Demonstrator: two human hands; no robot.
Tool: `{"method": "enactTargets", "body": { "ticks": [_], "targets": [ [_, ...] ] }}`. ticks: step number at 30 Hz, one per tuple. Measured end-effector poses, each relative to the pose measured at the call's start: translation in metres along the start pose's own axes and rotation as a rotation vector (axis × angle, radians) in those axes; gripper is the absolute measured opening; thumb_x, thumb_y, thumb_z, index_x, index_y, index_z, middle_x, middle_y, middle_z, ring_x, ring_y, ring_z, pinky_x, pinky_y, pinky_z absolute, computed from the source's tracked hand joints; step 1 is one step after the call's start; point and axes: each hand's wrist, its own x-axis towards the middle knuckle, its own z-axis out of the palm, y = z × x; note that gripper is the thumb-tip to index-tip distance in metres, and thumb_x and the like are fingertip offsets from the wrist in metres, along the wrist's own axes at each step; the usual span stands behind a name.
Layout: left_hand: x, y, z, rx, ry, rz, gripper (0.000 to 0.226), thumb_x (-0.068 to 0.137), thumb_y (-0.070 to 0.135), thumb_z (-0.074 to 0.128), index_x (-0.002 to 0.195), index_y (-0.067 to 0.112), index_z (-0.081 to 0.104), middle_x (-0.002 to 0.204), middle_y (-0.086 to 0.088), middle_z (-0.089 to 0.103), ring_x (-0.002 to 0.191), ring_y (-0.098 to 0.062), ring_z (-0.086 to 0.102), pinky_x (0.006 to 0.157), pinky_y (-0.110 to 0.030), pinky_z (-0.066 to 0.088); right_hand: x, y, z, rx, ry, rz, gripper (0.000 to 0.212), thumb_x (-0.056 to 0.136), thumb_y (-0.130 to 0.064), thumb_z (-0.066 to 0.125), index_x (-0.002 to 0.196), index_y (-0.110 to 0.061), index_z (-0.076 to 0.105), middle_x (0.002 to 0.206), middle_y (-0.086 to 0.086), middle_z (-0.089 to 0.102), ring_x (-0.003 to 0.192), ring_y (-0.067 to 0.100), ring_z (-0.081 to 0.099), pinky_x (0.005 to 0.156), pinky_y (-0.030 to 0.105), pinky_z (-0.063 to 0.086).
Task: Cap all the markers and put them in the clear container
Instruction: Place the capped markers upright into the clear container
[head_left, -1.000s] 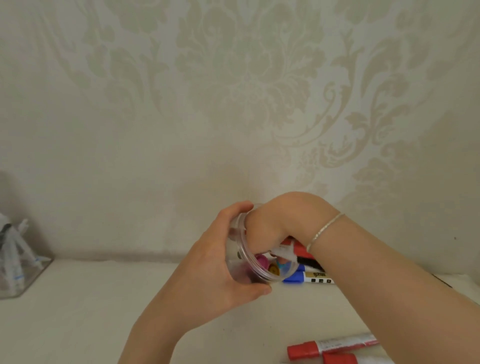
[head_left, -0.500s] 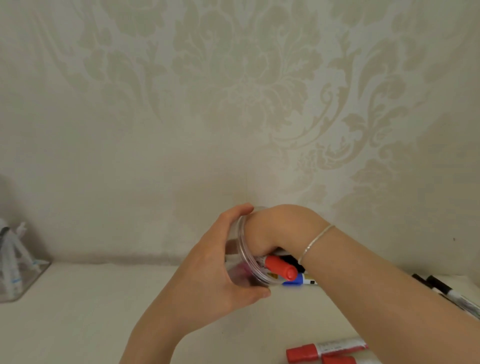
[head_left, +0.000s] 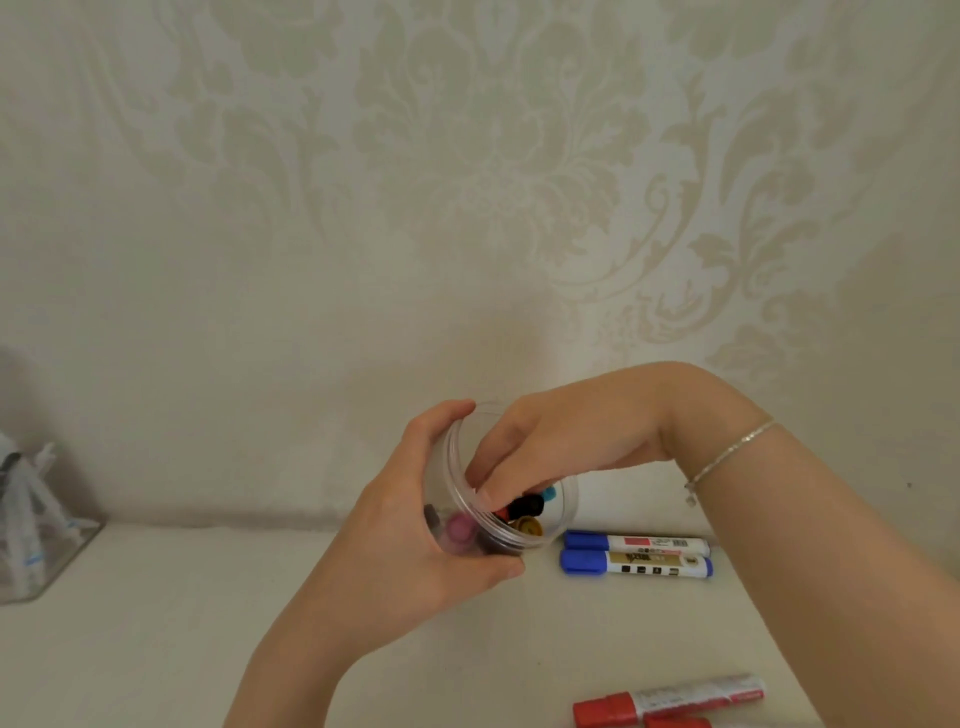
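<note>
Soft, even, warm light – faint shadows on the wall (head_left: 467, 182) behind the hands; slightly blurry, with wide-angle bending at edges.

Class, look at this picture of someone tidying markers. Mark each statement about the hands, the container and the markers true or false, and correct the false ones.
1. The left hand holds the clear container tilted, its opening facing the right hand. True.
2. The right hand lies flat on the table. False: its fingers reach into the container's mouth.
3. Two blue-capped markers lie side by side on the table beside the container. True.
4. The container is empty. False: coloured marker ends show inside it, pink and yellow among them.
5. A red-capped marker lies on the table at the near edge. True.
6. The bracelet is on the left wrist. False: it is on the right wrist.
</note>
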Motion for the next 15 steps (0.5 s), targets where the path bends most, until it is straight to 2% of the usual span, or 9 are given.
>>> {"method": "enactTargets", "body": {
  "ticks": [2, 5, 9, 12, 15],
  "targets": [
    [-0.001, 0.002, -0.001, -0.025, 0.011, -0.006, 0.098, 0.056, 0.005, 0.09, 0.126, 0.046, 0.036, 0.114, 0.042, 0.051, 0.1, 0.017, 0.056, 0.074, 0.002, 0.039, -0.004, -0.001, 0.002, -0.049, 0.021, -0.024, 0.034, 0.087, -0.017, 0.065, 0.12, -0.009, 0.064, 0.116, 0.001, 0.066, 0.109, 0.011, 0.06, 0.101, 0.027, 0.045],
    [-0.001, 0.004, -0.001, -0.059, -0.004, -0.015, 0.098, 0.057, -0.004, 0.087, 0.129, 0.039, 0.037, 0.109, 0.044, 0.053, 0.094, 0.018, 0.059, 0.072, 0.003, 0.04, -0.002, -0.003, 0.004, -0.159, 0.098, -0.04, 0.049, 0.081, -0.02, 0.072, 0.128, -0.019, 0.059, 0.127, -0.008, 0.06, 0.119, 0.009, 0.054, 0.106, 0.028, 0.041],
    [-0.001, 0.0, -0.003, -0.068, -0.02, -0.018, 0.105, 0.056, -0.001, 0.089, 0.133, 0.042, 0.033, 0.113, 0.044, 0.053, 0.1, 0.021, 0.055, 0.076, 0.005, 0.037, 0.003, -0.004, 0.01, -0.181, 0.112, -0.083, 0.054, 0.082, -0.018, 0.065, 0.135, -0.023, 0.051, 0.136, -0.011, 0.051, 0.127, 0.007, 0.045, 0.108, 0.028, 0.037],
    [-0.002, -0.004, -0.003, -0.034, -0.037, -0.005, 0.111, 0.053, 0.009, 0.093, 0.137, 0.048, 0.032, 0.123, 0.039, 0.05, 0.114, 0.019, 0.048, 0.083, 0.004, 0.034, 0.013, -0.006, 0.021, -0.179, 0.073, -0.093, 0.042, 0.087, -0.019, 0.06, 0.129, -0.015, 0.054, 0.129, -0.001, 0.057, 0.118, 0.015, 0.053, 0.103, 0.033, 0.042],
    [-0.001, -0.003, -0.002, -0.028, -0.067, 0.0, 0.113, 0.052, 0.006, 0.092, 0.138, 0.046, 0.031, 0.121, 0.046, 0.047, 0.112, 0.02, 0.048, 0.083, 0.004, 0.034, 0.02, -0.005, 0.03, -0.133, 0.047, -0.121, 0.032, 0.085, -0.008, 0.057, 0.117, -0.004, 0.061, 0.116, 0.015, 0.064, 0.107, 0.03, 0.059, 0.098, 0.048, 0.046]
  ]
}}
